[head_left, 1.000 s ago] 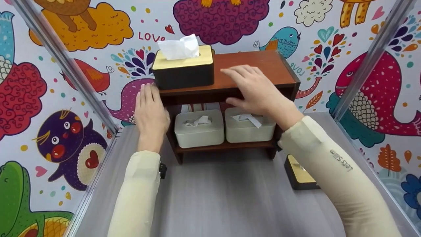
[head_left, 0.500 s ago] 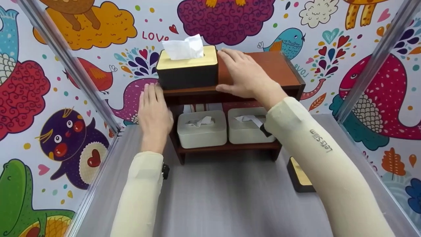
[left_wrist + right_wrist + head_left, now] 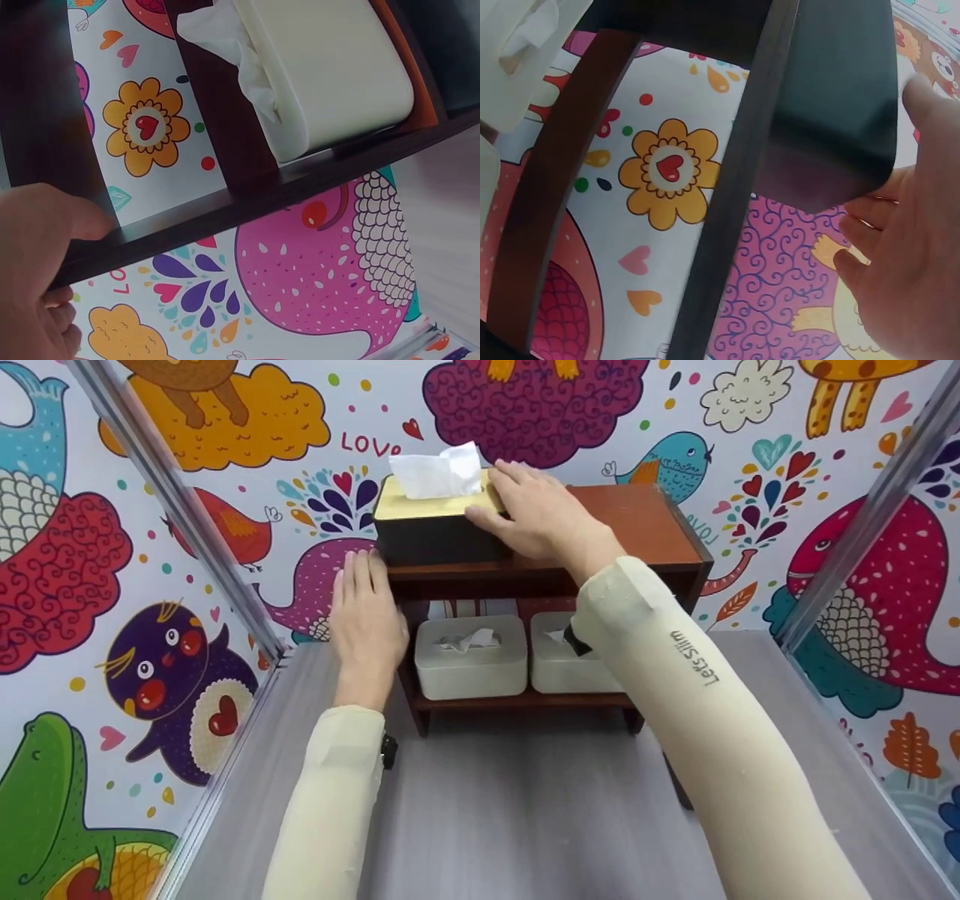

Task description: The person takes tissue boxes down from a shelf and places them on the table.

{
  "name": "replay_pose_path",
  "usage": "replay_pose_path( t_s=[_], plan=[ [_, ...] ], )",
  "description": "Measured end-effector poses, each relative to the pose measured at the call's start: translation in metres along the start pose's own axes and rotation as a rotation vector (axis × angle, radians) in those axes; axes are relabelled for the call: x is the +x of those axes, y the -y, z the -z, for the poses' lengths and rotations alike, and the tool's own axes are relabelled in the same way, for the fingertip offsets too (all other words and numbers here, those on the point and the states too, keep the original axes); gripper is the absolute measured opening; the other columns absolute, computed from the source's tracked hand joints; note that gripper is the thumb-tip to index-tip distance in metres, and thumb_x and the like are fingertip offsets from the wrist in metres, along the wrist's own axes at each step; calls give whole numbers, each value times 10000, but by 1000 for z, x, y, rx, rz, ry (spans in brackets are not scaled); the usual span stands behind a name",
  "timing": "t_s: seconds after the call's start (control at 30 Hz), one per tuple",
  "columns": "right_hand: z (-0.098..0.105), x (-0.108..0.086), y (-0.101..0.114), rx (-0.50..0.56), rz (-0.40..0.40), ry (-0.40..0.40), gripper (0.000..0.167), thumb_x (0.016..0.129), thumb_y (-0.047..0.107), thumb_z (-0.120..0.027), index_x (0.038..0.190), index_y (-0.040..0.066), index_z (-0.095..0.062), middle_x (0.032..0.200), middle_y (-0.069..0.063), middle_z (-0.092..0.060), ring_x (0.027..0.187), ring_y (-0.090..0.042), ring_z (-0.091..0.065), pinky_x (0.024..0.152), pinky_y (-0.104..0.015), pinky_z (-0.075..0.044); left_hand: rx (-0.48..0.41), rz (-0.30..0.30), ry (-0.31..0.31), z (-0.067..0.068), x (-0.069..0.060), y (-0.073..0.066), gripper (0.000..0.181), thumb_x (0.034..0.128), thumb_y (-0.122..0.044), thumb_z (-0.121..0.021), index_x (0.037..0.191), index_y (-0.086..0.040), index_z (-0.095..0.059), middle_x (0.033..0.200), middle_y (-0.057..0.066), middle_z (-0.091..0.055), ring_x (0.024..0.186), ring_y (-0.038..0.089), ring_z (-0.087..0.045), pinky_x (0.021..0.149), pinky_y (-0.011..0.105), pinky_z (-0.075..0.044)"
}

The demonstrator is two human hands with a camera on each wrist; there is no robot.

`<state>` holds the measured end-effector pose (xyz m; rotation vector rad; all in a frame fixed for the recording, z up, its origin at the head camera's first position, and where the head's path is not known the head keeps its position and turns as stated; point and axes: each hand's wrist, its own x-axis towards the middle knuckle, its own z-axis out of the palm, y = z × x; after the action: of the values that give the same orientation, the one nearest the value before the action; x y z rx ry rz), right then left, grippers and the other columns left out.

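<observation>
A black tissue box point(image 3: 442, 540) with a pale wooden lid and a white tissue point(image 3: 439, 472) sticking out stands at the left end of the brown shelf unit's top point(image 3: 637, 525). My left hand point(image 3: 367, 622) is at the unit's left side. In the left wrist view its thumb point(image 3: 86, 217) lies on the inner side of the dark side panel point(image 3: 202, 217), with fingers outside. My right hand point(image 3: 536, 514) lies against the black box's right end, fingers extended, the thumb toward its front. In the right wrist view its fingertips point(image 3: 874, 214) are at the box's lower corner.
Two off-white tissue boxes, one on the left point(image 3: 471, 667) and one on the right point(image 3: 574, 671), stand on the lower shelf. My right forearm partly covers the right one. Another dark box point(image 3: 679, 780) on the grey floor is mostly hidden by that arm. Patterned walls point(image 3: 525, 412) enclose the space.
My right hand has moved left from above the shelf top to the black tissue box's right end. The left hand stays at the unit's side. The whole head view has shifted slightly.
</observation>
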<state>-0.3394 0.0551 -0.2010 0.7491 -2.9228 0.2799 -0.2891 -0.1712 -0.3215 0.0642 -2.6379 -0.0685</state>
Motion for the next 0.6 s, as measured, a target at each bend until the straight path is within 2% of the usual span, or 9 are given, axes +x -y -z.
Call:
replay_pose_path(
  t_s=[0.17,0.47,0.6],
  plan=[
    [-4,3,-1,-21,10,41,651,1036,506,-164,1577,158,-61,1657,-42,-64,1539,-249,-58,1264,-424,-69,0,-3,-4,0,0,0,718,909,-156,-590,1513,6,-238,1577,195,-287,1505,326,-204,1256,396,-145],
    [0,-9,-15,3,55,78,637,1041,487,-154,1578,157,-56,1660,-31,-43,1541,-242,-42,1259,-440,-84,22,14,30,1,-1,0,787,902,-172,-610,1539,-15,-175,1593,186,-260,1514,321,-176,1259,396,-128],
    [7,-17,-20,7,43,69,685,1022,544,-211,1577,151,-125,1653,-53,-122,1532,-264,-121,1251,-464,-136,15,15,35,2,-1,-1,803,897,-168,-622,1541,-22,-167,1596,182,-255,1516,320,-169,1260,395,-121]
  ],
)
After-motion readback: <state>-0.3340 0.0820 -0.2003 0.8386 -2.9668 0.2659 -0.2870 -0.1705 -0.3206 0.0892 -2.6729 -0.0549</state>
